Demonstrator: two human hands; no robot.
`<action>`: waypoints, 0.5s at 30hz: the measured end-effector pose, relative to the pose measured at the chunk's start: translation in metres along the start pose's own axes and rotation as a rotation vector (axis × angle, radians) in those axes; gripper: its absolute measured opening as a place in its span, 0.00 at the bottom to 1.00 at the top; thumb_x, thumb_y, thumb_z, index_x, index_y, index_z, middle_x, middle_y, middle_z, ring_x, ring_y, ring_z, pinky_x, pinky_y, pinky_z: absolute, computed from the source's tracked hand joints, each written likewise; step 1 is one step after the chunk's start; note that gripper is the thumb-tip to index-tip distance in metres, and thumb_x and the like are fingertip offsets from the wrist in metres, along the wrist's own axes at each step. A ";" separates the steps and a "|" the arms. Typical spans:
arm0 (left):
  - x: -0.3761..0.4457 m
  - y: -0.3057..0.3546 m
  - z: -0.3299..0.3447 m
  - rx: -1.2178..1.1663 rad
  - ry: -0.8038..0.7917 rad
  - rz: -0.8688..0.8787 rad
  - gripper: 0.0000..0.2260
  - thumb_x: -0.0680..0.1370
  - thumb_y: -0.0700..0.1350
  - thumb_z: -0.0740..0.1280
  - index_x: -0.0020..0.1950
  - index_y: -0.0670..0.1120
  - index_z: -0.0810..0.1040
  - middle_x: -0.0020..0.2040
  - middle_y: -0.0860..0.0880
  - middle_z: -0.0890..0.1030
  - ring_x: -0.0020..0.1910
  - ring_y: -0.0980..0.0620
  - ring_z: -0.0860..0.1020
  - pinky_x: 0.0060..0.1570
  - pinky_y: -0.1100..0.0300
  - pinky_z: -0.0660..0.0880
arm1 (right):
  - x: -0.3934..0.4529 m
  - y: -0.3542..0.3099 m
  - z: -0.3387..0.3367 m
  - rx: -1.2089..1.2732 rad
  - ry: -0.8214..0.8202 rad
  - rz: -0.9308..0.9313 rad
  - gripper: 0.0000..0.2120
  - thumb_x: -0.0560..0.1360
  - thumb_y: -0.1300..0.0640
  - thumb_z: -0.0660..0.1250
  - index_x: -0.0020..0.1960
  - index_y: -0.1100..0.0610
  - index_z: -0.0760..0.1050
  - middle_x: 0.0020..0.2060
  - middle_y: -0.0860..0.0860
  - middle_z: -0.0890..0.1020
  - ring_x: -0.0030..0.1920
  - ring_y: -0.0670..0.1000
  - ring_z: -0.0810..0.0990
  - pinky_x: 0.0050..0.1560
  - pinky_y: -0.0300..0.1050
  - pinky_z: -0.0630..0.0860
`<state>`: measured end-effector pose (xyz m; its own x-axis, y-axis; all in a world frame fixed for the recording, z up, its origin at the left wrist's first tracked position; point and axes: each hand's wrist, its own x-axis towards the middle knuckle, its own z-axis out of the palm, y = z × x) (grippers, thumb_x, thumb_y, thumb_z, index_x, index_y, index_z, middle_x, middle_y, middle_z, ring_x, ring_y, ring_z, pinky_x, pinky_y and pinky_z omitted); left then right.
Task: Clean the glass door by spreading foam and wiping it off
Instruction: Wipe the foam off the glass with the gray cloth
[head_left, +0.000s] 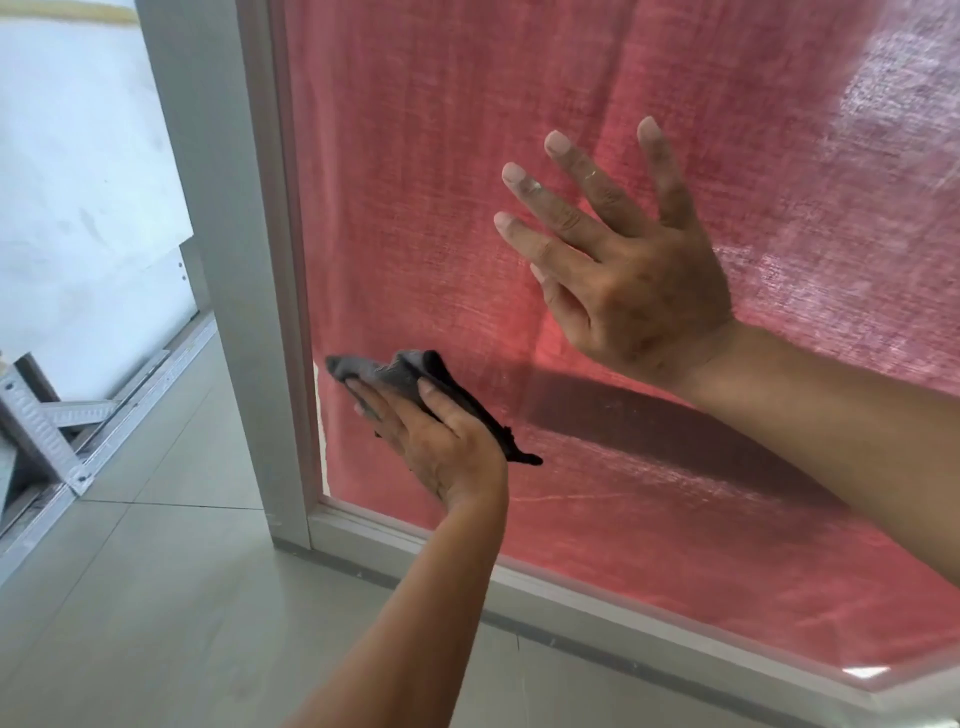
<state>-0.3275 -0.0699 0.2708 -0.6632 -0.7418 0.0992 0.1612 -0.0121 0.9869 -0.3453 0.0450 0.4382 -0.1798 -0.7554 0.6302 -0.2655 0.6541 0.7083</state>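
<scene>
Your left hand (441, 441) is low on the glass door (675, 182), near the bottom left corner. It holds a dark grey cloth (410, 379). Your fingers lie over the cloth and your thumb hooks around its edge, so the cloth is gripped and pressed on the glass. One end of the cloth sticks out past your fingertips toward the white door frame (270, 312). The other end hangs down by your wrist.

Your right hand (639, 280) is higher up and to the right of the left one. It is open, with all the fingers straight and spread wide apart. The palm faces the glass. You cannot tell for sure if the palm touches the glass or sits just off it.

The glass looks red because a red curtain (415, 182) hangs behind it. On the right side and along the bottom, the glass has a thin white, streaky film. The part near the frame on the left looks clearer.

Below the door is a pale tiled floor (156, 597). A metal rail (104, 426) runs along the floor on the far left.
</scene>
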 end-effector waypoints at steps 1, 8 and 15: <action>0.002 -0.004 0.000 -0.028 0.039 -0.108 0.28 0.87 0.51 0.51 0.84 0.48 0.43 0.85 0.51 0.46 0.83 0.50 0.46 0.81 0.56 0.43 | 0.000 0.000 -0.001 -0.002 -0.004 0.002 0.16 0.85 0.56 0.60 0.71 0.53 0.76 0.76 0.51 0.72 0.78 0.58 0.66 0.75 0.72 0.56; 0.018 -0.026 -0.012 -0.080 0.102 -0.540 0.27 0.87 0.49 0.50 0.84 0.43 0.46 0.85 0.44 0.50 0.83 0.44 0.53 0.81 0.48 0.52 | 0.000 -0.003 -0.003 0.012 -0.025 0.011 0.16 0.85 0.56 0.61 0.70 0.54 0.77 0.76 0.51 0.71 0.78 0.58 0.66 0.74 0.73 0.57; 0.019 -0.027 -0.011 -0.055 0.063 -0.281 0.27 0.87 0.52 0.51 0.85 0.51 0.46 0.85 0.51 0.51 0.83 0.47 0.54 0.81 0.48 0.54 | -0.002 -0.006 -0.002 0.026 -0.029 0.026 0.15 0.85 0.57 0.60 0.69 0.54 0.78 0.76 0.52 0.71 0.78 0.59 0.66 0.73 0.74 0.57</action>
<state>-0.3365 -0.0913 0.2442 -0.6412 -0.7442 -0.1873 0.0179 -0.2584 0.9659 -0.3414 0.0428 0.4330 -0.2138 -0.7394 0.6384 -0.2846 0.6723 0.6833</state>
